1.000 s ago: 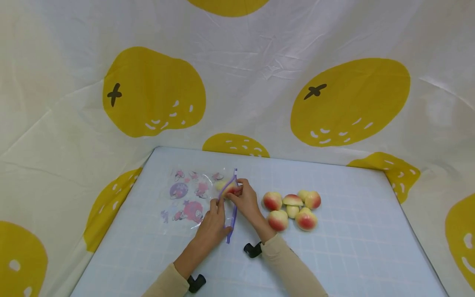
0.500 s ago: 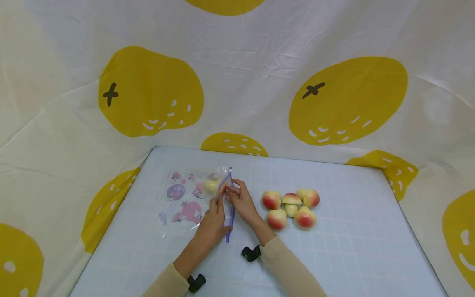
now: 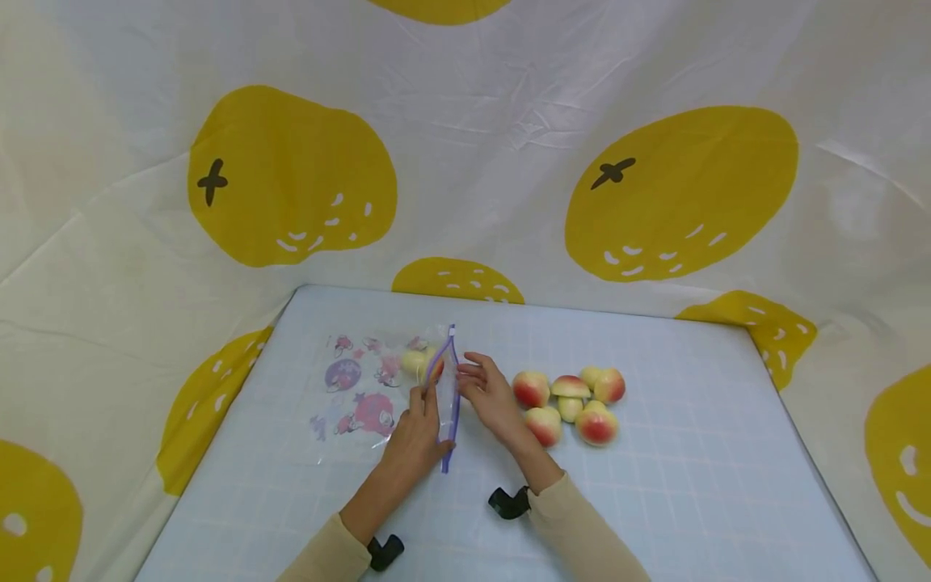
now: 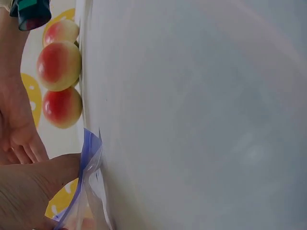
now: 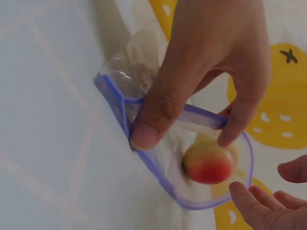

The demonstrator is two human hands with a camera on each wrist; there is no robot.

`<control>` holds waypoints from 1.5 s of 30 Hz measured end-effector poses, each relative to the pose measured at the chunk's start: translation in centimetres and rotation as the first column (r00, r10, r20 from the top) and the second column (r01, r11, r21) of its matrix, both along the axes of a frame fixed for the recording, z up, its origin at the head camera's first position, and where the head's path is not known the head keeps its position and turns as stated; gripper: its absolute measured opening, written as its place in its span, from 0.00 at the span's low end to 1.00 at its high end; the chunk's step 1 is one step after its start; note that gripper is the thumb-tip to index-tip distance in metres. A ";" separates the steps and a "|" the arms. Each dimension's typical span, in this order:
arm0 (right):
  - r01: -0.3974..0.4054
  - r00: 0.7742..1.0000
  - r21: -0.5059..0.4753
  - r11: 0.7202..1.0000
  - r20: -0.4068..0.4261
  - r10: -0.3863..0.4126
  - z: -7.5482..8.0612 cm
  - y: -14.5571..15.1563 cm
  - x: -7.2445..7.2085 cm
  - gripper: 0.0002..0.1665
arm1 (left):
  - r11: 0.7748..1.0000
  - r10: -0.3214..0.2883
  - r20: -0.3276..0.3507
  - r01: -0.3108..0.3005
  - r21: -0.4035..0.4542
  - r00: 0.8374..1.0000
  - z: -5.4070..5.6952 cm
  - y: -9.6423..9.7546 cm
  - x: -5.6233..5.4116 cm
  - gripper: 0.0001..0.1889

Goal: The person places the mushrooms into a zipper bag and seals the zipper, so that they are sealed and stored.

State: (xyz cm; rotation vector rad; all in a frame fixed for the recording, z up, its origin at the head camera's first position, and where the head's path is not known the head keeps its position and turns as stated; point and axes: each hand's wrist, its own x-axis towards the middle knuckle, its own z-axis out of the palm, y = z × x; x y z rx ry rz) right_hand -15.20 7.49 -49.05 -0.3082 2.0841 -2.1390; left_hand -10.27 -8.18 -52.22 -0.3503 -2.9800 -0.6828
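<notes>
A clear zip bag [image 3: 374,414] with pink and purple prints and a purple zip edge lies on the left half of the table. My left hand [image 3: 414,440] grips its mouth; in the right wrist view the thumb and a finger spread the purple rim [image 5: 192,207] apart. Inside, near the opening, sits a toy mushroom [image 5: 211,165] in cream and red. Just right of the bag's mouth is my right hand [image 3: 494,400], fingers loosely bent and holding nothing. Several more toy mushrooms [image 3: 570,396] stand clustered to its right, one showing both cap and stem.
A pale checked cloth covers the table [image 3: 691,469]. Behind and beside it hangs a white curtain [image 3: 480,162] printed with yellow fruit. Black camera mounts [image 3: 509,503] stick out from both wrists.
The mushroom has slid left, deeper into the bag, and my right hand has let go of it and drawn back to the right. My left hand keeps its grip on the bag.
</notes>
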 end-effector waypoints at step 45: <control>0.326 0.931 0.312 0.893 -0.269 -0.246 3.8 16.2 1.9 0.29 | 1.000 0.004 0.024 -0.005 0.022 1.000 -0.1 0.0 0.1 0.55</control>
